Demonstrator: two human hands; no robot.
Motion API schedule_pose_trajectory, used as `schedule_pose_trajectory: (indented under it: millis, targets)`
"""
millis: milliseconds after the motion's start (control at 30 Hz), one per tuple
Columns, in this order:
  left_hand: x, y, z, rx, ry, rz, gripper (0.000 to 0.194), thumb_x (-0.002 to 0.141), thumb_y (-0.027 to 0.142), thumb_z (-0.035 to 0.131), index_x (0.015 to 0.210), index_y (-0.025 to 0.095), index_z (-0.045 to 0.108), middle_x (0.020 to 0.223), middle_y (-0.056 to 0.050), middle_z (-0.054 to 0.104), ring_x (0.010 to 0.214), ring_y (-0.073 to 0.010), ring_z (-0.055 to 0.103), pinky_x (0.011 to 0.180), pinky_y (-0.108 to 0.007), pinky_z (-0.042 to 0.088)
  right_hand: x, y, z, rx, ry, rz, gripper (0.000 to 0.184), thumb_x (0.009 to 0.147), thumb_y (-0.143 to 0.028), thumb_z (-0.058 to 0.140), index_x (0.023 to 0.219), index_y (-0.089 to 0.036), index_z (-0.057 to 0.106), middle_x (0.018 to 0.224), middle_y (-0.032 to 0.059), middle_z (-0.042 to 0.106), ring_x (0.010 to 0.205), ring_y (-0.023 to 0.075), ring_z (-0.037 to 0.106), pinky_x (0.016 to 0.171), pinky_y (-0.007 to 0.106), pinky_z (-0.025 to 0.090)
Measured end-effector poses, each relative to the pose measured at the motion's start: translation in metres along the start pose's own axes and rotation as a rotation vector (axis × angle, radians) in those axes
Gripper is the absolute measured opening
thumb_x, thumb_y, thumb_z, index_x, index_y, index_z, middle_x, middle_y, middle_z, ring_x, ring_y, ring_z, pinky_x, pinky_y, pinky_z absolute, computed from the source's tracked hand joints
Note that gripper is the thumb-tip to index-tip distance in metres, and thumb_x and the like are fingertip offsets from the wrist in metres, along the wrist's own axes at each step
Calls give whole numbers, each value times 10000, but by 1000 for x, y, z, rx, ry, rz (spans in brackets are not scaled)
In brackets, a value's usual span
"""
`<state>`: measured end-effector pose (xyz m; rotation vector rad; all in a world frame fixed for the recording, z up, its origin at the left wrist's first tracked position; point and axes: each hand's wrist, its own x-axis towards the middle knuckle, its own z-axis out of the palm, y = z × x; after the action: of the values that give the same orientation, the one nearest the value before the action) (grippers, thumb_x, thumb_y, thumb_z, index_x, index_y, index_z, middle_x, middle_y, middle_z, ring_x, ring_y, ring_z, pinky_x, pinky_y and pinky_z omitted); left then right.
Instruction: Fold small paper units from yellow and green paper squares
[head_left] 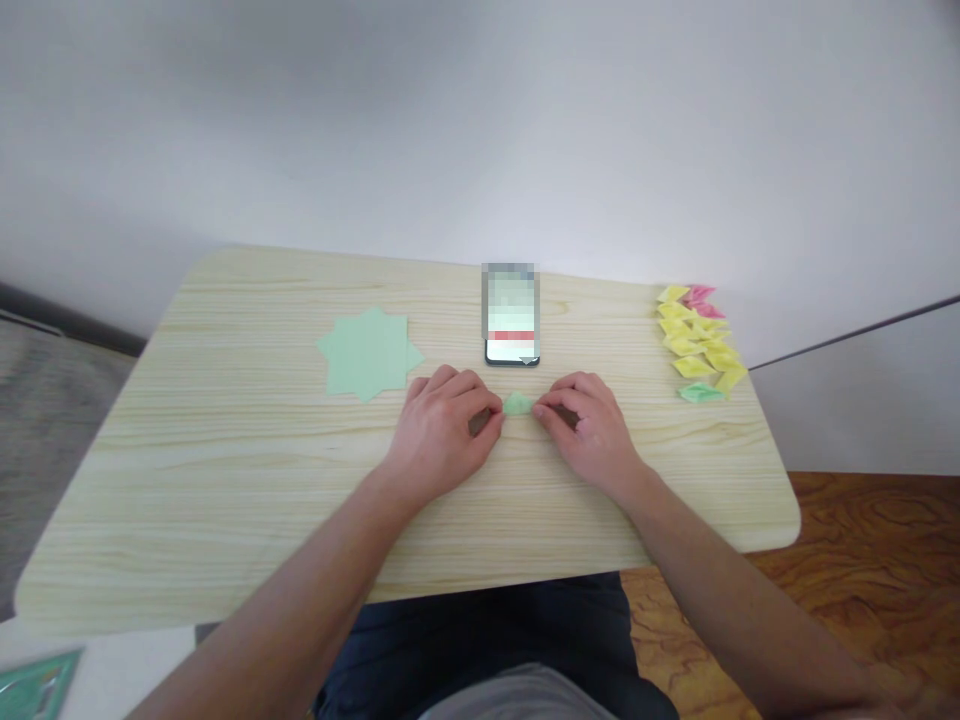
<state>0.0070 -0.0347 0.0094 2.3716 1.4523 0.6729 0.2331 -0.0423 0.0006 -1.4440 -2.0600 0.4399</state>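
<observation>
Between my two hands is a small folded piece of green paper [517, 404], just above or on the table; its ends are covered by my fingertips. My left hand [448, 425] pinches its left end between thumb and forefinger. On the opposite side, my right hand [591, 428] grips the right end in the same kind of pinch. A phone [513, 318] lies beyond the paper with its screen lit and partly blurred. Left of my left hand, flat green paper sheets [367, 355] are stacked at an angle to each other, forming a star outline.
Folded paper pieces [694, 340] in yellow, pink and green are grouped at the right edge of the wood-patterned table [225, 430]. A white wall [450, 130] rises behind it. At the lower left, a green packet [37, 685] lies on a white surface.
</observation>
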Motion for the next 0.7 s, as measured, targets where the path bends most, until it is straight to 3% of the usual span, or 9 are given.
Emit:
schedule_pose_trajectory:
  millis: [333, 700]
  targets:
    - [4, 5, 5, 20, -3, -75, 175, 958, 327, 591, 847, 224, 680, 945, -52, 702, 973, -263, 568, 833, -452, 388, 5, -16, 1, -219, -85, 77, 146, 987, -318, 589, 933, -213, 676, 993, 83, 648, 1007, 266, 585, 839, 417, 421]
    - [5, 7, 6, 55, -1, -87, 122, 927, 306, 626, 836, 225, 636, 942, -53, 690, 970, -276, 562, 827, -455, 378, 3, -20, 6, -271, -43, 92, 130, 974, -328, 601, 917, -218, 642, 975, 76, 646, 1001, 267, 585, 826, 417, 398]
